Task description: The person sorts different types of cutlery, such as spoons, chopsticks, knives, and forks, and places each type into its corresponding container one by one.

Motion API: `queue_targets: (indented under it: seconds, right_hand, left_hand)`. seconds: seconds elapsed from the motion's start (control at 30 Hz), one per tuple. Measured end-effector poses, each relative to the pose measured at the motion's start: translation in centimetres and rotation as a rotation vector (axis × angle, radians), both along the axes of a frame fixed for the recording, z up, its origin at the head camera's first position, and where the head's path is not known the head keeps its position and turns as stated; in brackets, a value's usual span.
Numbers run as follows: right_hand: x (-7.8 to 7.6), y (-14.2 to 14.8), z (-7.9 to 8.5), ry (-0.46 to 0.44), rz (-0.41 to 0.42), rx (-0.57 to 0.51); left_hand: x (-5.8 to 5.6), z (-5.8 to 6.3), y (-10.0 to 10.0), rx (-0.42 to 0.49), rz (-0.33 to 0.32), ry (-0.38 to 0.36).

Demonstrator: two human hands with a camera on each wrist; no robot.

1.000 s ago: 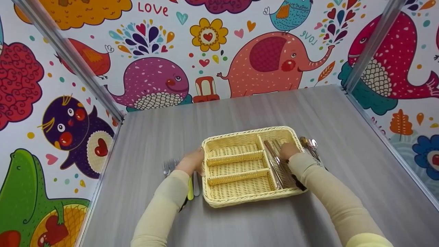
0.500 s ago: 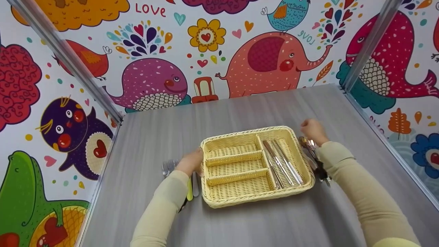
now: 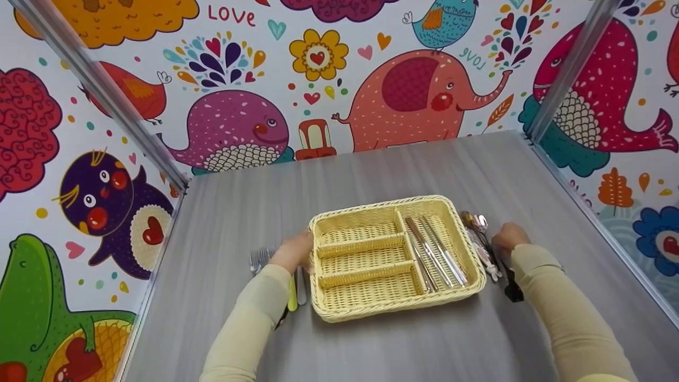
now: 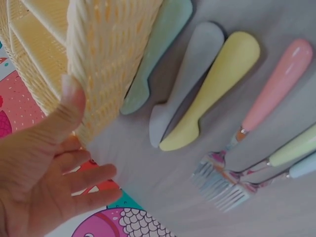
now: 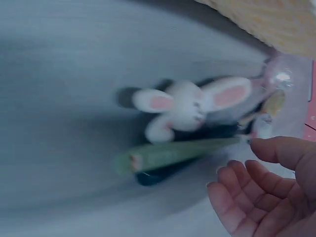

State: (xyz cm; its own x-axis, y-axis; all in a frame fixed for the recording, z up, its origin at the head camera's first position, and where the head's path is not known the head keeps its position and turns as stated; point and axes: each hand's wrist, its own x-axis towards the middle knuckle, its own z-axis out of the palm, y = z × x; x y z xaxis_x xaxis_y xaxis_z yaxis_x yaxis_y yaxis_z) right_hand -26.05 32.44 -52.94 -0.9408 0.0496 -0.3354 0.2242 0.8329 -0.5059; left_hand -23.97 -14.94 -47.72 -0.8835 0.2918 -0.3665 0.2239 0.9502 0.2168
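A pale yellow wicker basket [image 3: 366, 314] with dividers sits in front of me; slim metal sticks resembling chopsticks [image 3: 444, 252] lie in its right compartment. My left hand [image 3: 294, 252] is at the basket's left side, thumb touching the wicker and the other fingers loosely extended, as the left wrist view shows. To the right of the basket, my right hand [image 3: 510, 237] hovers beside a group of spoons [image 3: 480, 222], holding nothing. One spoon has a white rabbit handle [image 5: 185, 106], another a green handle [image 5: 168, 155]. Its fingers are loosely bent, with the thumb near the green one.
Left of the basket lie plastic knives in green [image 4: 165, 44], grey [image 4: 195, 69] and yellow [image 4: 222, 81]. Beside them are forks [image 4: 222, 185] with pink, green and blue handles. Printed panels [image 3: 318, 106] with metal posts wall in the grey table [image 3: 238, 201].
My right hand has left the basket's right compartment, the sticks staying inside, passed over the far right rim, and come back toward me beside the spoons. The left hand stays at the basket.
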Motion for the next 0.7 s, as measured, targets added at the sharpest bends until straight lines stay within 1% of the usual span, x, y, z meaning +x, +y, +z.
queue_targets:
  seconds: [0.1,0.2,0.33,0.43,0.57,0.7]
  right_hand:
    - [0.27,-0.15,-0.90,0.001,0.005,-0.001]
    - [0.41,-0.39,-1.25,0.006,0.014,0.018]
    - [0.50,-0.68,-1.20,0.009,0.027,0.045]
    - [0.54,-0.73,-1.06,0.003,0.021,0.049]
    - [0.52,-0.52,-0.98,0.004,0.020,0.031]
    - [0.37,-0.15,-1.20,0.003,-0.006,-0.016]
  left_hand:
    - [-0.13,-0.14,0.03,-0.009,-0.008,-0.001]
    - [-0.39,-0.40,0.03,-0.022,-0.007,-0.010]
    - [-0.73,-0.77,-0.04,-0.035,0.010,-0.030]
    - [-0.83,-0.93,-0.08,-0.015,0.017,-0.031]
    - [-0.82,-0.96,-0.13,-0.013,0.025,-0.032]
    - [-0.74,-0.89,-0.17,-0.010,0.030,-0.032]
